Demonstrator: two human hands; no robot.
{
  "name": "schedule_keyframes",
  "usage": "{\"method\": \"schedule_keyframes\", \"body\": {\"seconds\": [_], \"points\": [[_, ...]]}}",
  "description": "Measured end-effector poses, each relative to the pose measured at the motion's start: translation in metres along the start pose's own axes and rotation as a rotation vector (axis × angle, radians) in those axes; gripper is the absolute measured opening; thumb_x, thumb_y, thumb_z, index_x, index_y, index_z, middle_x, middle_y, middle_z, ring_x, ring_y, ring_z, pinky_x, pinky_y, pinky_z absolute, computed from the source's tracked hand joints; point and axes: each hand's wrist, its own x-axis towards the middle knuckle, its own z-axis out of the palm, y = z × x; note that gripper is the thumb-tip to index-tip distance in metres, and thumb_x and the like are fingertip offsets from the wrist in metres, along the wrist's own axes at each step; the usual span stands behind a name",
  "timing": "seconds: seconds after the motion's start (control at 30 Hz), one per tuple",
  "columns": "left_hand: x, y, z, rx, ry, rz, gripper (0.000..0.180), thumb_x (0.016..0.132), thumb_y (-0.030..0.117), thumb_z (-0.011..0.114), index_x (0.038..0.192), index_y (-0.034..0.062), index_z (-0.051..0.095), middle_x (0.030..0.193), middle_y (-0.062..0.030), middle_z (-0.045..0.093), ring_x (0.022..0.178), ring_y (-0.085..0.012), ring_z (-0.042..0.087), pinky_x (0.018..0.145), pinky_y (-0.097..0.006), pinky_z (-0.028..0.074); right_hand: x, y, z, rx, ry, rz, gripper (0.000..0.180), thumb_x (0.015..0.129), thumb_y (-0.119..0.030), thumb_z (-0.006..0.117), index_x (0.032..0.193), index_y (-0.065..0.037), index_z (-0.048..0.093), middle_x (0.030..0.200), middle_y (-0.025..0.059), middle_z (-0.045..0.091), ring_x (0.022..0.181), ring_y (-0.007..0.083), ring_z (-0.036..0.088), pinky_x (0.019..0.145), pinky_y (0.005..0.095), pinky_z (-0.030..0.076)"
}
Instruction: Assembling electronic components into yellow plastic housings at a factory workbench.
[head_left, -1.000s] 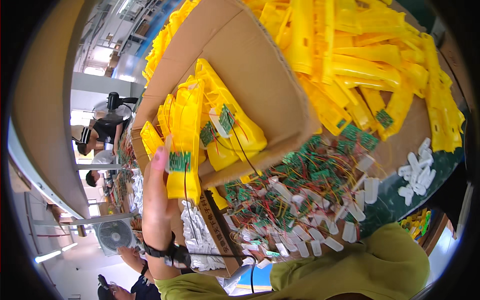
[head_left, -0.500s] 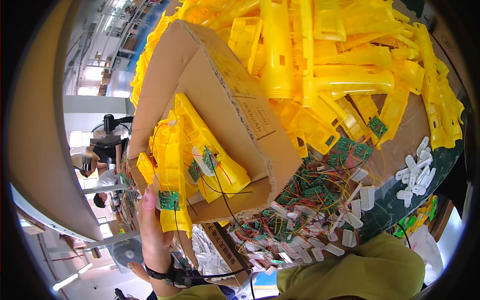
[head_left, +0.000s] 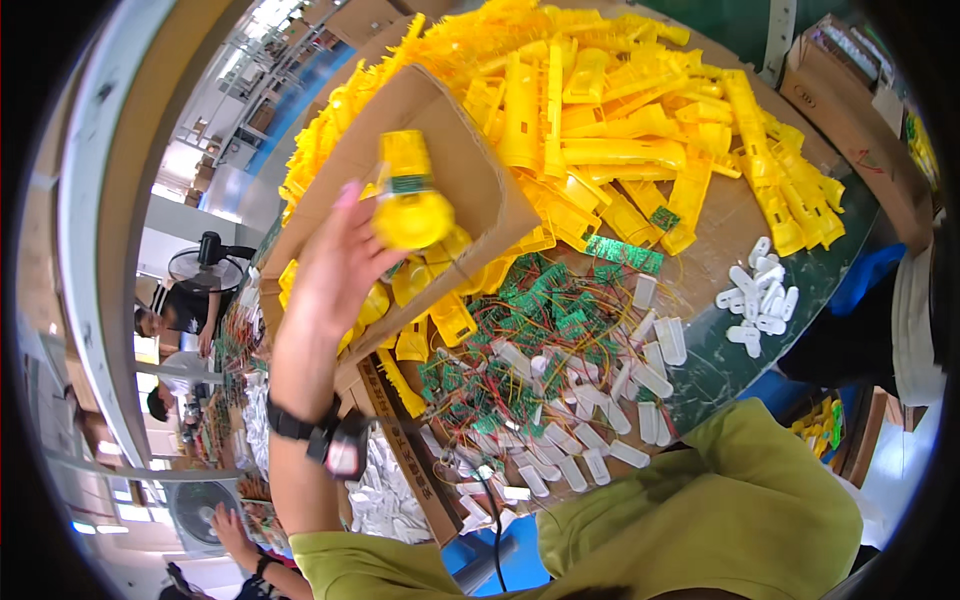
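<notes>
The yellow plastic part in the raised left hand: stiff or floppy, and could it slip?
The yellow plastic part looks like rigid moulded shell, so probably stiff and light for its size. Its rounded, glossy end may slip or roll if set down. The left hand grips it only at the fingers, and the small green board on it could be fragile.

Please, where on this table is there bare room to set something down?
Bare brown tabletop lies between the yellow housings and the white caps; dark green surface shows below those caps. The circuit boards area is crowded.
</notes>
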Motion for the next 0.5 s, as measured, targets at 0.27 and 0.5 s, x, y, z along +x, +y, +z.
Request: {"method": "schedule_keyframes", "body": {"seconds": [0.27, 0.5], "points": [[-0.103, -0.004, -0.021, 0.274, -0.020, 0.141, 0.048, 0.087, 0.036, 0.040, 0.117, -0.0012, 0.042, 0.116, -0.0116, 0.048, 0.103, -0.0202, 0.048, 0.089, -0.031, 0.035, -0.052, -0.075, -0.002, -0.010, -0.138, -0.230, 0.044, 0.077, -0.036, 0.040, 0.100, 0.000, 0.053, 0.095, 0.0239, 0.055, 0.091, 0.0345, 0.053, 0.079, 0.0389, 0.042], [-0.250, -0.088, -0.088, 0.810, 0.015, -0.013, 0.041, 0.081, 0.027, 0.054, 0.110, -0.0010, 0.048, 0.101, -0.0116, 0.055, 0.086, -0.0179, 0.053, 0.077, -0.029, 0.041, -0.162, -0.101, -0.007, -0.250, 0.201, -0.007, 0.037, 0.077, -0.034, 0.041, 0.082, -0.002, 0.061, 0.080, 0.0200, 0.059, 0.078, 0.0335, 0.057, 0.070, 0.0413, 0.044]]}}
